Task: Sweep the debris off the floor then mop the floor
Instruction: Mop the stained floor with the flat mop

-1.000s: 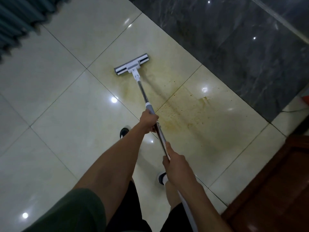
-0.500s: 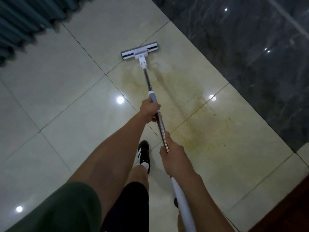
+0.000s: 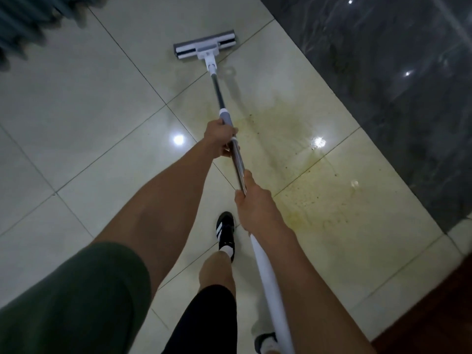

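A flat mop lies with its grey and white head (image 3: 205,48) on the pale tiled floor (image 3: 84,103), far ahead of me. Its metal and white handle (image 3: 236,162) runs back towards my body. My left hand (image 3: 220,137) grips the handle just below the grey collar. My right hand (image 3: 255,203) grips it lower down, where the metal meets the white tube. A yellowish wet stain with dark specks (image 3: 301,175) spreads over the tiles to the right of the handle.
A dark marble strip (image 3: 388,80) borders the pale tiles on the right. A grey pleated curtain (image 3: 28,19) hangs at the top left. Brown wooden furniture (image 3: 439,310) fills the bottom right corner. My black shoe (image 3: 226,232) stands under the handle.
The mop head has slid forward and to the right across the stained tiles. I have stepped forward, and my left foot now shows ahead. Both hands keep their grip.
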`<state>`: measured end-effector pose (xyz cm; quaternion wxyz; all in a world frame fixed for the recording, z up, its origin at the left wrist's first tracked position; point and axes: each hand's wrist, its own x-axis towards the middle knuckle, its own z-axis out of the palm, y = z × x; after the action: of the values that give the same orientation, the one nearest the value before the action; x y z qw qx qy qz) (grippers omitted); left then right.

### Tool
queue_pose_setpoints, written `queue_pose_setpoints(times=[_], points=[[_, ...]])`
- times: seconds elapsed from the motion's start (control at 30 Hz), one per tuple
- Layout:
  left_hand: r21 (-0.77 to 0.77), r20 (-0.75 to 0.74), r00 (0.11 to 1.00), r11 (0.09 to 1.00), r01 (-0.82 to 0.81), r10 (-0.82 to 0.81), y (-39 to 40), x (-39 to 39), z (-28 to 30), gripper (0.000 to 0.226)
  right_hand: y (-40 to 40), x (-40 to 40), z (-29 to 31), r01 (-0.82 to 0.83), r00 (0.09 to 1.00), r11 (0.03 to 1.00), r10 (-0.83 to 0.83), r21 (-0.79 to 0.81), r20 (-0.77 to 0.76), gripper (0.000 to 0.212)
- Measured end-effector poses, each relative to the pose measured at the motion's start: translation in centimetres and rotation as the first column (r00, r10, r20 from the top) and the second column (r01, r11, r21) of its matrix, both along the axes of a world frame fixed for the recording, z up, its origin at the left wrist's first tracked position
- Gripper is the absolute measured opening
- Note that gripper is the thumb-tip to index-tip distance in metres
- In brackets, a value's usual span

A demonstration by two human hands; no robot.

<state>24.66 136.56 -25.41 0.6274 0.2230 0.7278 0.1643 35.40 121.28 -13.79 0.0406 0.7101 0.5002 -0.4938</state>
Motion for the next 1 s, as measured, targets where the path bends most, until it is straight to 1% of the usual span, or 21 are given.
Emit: queue_pose_setpoints(times=[0.13,0.27,0.33,0.5,0.63,0.73,0.87,1.0], points=[[-0.055,0.004,1.0,0.998,-0.012,0.013,-3.4,0.5,0.2,0.027,-4.0,0.3,0.3,-0.026,0.998,0.999,0.025,0.021,0.057,0.056],[-0.096,-0.014,1.0,0.995,-0.029,0.027,-10.0,1.6,0.1,0.031,-10.5,1.8,0.6,-0.069,0.993,0.998,0.068,0.003,0.099,0.054],[-0.106,-0.023,0.999,0.993,-0.047,0.045,-14.1,2.6,0.1,0.031,-14.1,3.3,0.9,-0.085,0.993,0.996,0.087,-0.019,0.085,0.054],[-0.122,-0.027,0.996,0.989,-0.089,0.086,-25.1,6.8,1.0,0.031,-24.2,8.7,2.0,-0.14,0.989,0.99,0.141,-0.012,0.042,0.053],[-0.134,-0.036,0.994,0.985,-0.106,0.102,-34.0,10.0,1.9,0.035,-32.4,12.2,3.6,-0.175,0.984,0.984,0.176,-0.031,0.031,0.056],[-0.148,-0.049,0.992,0.981,-0.125,0.118,-38.8,11.8,2.8,0.031,-36.8,14.1,4.6,-0.191,0.981,0.981,0.191,-0.031,0.015,0.056],[-0.146,-0.054,0.988,0.978,-0.149,0.142,-42.3,13.3,3.3,0.023,-39.8,15.5,5.5,-0.195,0.981,0.98,0.196,-0.039,0.009,0.055],[-0.077,-0.116,0.968,0.969,-0.234,0.224,-41.5,12.8,3.2,0.023,-38.7,14.9,5.2,-0.22,0.976,0.975,0.219,-0.017,-0.009,0.057]])
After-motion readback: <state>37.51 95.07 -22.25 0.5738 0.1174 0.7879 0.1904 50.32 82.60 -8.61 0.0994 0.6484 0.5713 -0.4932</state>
